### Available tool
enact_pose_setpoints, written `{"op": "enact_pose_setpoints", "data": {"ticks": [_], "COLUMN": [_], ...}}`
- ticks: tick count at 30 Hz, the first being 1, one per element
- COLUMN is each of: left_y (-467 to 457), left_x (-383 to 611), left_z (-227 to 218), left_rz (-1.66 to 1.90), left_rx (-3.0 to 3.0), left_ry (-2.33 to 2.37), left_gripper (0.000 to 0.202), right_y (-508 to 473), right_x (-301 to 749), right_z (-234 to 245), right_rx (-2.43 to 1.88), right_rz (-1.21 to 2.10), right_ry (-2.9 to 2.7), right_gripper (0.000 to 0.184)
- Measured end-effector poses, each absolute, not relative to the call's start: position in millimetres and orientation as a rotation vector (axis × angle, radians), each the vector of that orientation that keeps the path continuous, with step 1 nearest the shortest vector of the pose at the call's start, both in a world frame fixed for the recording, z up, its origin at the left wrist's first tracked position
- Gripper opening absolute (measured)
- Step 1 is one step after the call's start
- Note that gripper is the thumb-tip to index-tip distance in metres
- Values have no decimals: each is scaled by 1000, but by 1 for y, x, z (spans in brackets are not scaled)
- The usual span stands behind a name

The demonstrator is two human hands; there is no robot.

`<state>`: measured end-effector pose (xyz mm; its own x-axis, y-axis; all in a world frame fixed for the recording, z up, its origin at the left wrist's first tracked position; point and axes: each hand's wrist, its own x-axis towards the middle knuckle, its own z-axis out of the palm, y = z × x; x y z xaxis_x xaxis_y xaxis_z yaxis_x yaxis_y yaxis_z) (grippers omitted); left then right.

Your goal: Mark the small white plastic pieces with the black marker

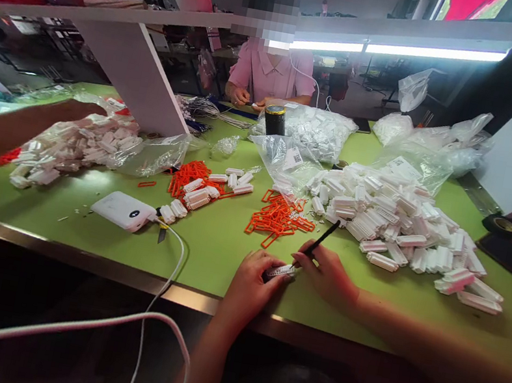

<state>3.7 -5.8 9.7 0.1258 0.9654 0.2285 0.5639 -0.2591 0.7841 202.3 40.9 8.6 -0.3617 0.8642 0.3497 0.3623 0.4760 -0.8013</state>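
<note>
Left hand [254, 278] pinches white connector [279, 271]; over it, right hand [325, 271] pinches black tool [326, 235], apparently touching; angled pressure could cause slippage.

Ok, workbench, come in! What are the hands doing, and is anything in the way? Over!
Left hand holding white piece. Right hand gripping black tool, tip at the piece. Orange frames beyond, not blocking.

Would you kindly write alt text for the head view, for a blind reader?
The left hand holds a white piece, and the right hand points a black tool at it, over a green table. Beyond lie orange frames and heaped white pieces; a co-worker is opposite.
</note>
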Motion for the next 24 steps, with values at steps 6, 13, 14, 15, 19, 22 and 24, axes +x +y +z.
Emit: {"op": "enact_pose_setpoints", "data": {"ticks": [6,13,14,15,19,22,24], "left_y": [-6,-5,-5,-5,-5,-5,-5], "left_x": [4,3,3,3,3,4,4], "left_z": [9,6,7,8,10,11,11], "left_rz": [1007,1010,1005,998,983,984,985], "left_rx": [1869,1881,1881,1881,1885,1889,1891], "left_ry": [1469,1477,1478,1480,1489,1494,1496], "left_gripper": [8,6,7,7,8,9,10], "right_y": [38,37,37,38,42,44,44], "right_x": [202,198,198,199,202,202,202], "right_z": [9,11,12,12,11,11,11], "right_rx": [-943,-889,-903,-924,-998,-1001,-1012], "right_rz": [538,433,481,534,731,795,805], "right_ry": [-2129,-2260,-2219,-2166,-1970,-1918,-1916], "right_gripper": [35,42,41,40,37,37,38]}}
